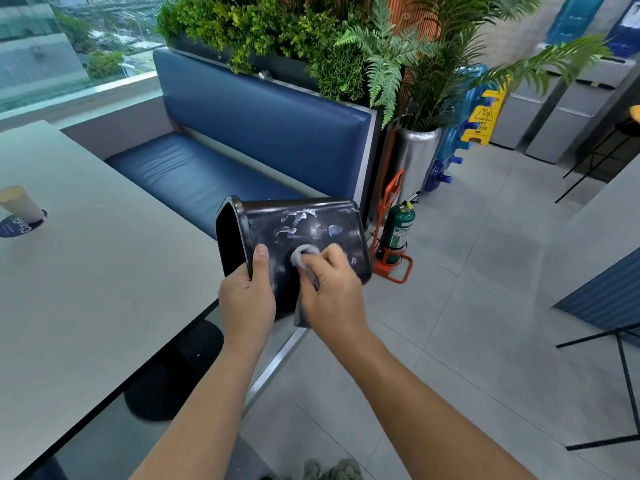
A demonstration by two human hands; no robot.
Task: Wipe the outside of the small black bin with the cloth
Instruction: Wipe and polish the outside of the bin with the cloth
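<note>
Left grip (247, 299) holds the bin (311, 223) by its rim, thumb on the outer wall, other fingers hidden. Right grip (332, 292) pinches a bunched grey cloth (303, 252) and presses it to the upturned side.

Bin is held in the air on its side, mouth to 9 o'clock, base to 3.

Step in hand: scrubbing that side, probably early. White smears sit at 12 o'clock of the cloth.

Next move calls for a push up over the smears, then turning the bin to reach the other sides.

Desk (86, 271) at 9 o'clock, cup (20, 202) on it. Blue bench (207, 174) at 12. Extinguisher (398, 233) at 3, on the grey tiled floor (450, 306).
</note>
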